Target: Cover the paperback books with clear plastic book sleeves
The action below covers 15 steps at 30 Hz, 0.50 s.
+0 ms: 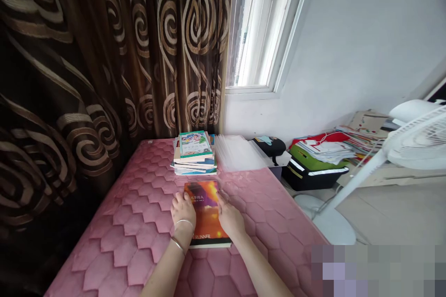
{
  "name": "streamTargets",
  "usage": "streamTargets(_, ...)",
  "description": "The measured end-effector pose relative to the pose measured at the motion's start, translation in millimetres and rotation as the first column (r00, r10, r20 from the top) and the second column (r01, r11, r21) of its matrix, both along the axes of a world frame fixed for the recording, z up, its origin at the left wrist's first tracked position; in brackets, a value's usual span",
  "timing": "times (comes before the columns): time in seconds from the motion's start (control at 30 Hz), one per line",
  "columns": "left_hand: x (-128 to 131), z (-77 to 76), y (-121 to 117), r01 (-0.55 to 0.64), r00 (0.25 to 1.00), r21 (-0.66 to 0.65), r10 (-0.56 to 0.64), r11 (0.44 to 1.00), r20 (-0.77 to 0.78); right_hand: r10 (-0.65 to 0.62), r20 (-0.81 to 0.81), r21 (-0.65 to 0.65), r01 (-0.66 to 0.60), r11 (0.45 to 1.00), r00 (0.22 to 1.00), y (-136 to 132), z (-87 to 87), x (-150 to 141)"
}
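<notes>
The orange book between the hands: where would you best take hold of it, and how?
Likely by its two long edges: the left hand from the left, the right hand from the right, thumbs on top. The orange book lies flat on the pink mattress, its long sides facing the hands, so a level two-sided hold should suit it.

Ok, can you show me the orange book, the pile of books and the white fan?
Orange book (208, 217): head view, on its front cover.
Pile of books (195, 150): head view, on the topmost cover.
White fan (360, 177): head view, on its slanting pole.
</notes>
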<state>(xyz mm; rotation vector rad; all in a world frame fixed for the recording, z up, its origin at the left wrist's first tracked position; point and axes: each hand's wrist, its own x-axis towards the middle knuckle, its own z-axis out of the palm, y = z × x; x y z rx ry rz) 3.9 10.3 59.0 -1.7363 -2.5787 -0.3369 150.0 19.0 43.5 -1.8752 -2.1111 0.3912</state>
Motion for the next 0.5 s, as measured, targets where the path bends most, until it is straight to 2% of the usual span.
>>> streamTargets(0.07,13,-5.1,2,0.16,0.985,0.011,-0.159,0.987,-0.065,-0.004,0.0,0.011,0.004,1.0,1.0,0,-0.9,0)
streamTargets(0.13,29,-12.1,6,0.362,0.93,-0.037,-0.364,0.931,-0.054,-0.002,-0.015,0.0,0.002,1.0,1.0,0,-1.5,1)
streamTargets(0.2,44,-17.9,11,0.477,0.878,-0.079,-0.479,0.875,0.005,0.005,-0.05,-0.014,-0.005,1.0,0.999,0,-2.1,2)
streamTargets(0.27,49,-19.8,18,0.472,0.881,-0.074,-0.471,0.878,0.033,0.004,-0.062,-0.017,-0.005,1.0,0.998,1,-2.6,3)
streamTargets(0.33,43,-18.0,25,0.404,0.915,-0.058,-0.402,0.913,0.037,-0.006,-0.025,-0.014,0.006,1.0,1.0,0,-3.0,2)
streamTargets(0.5,-4,-8.7,38,0.304,0.952,-0.072,-0.3,0.95,0.06,-0.014,0.048,-0.01,0.015,1.0,0.999,-1,-3.1,0)
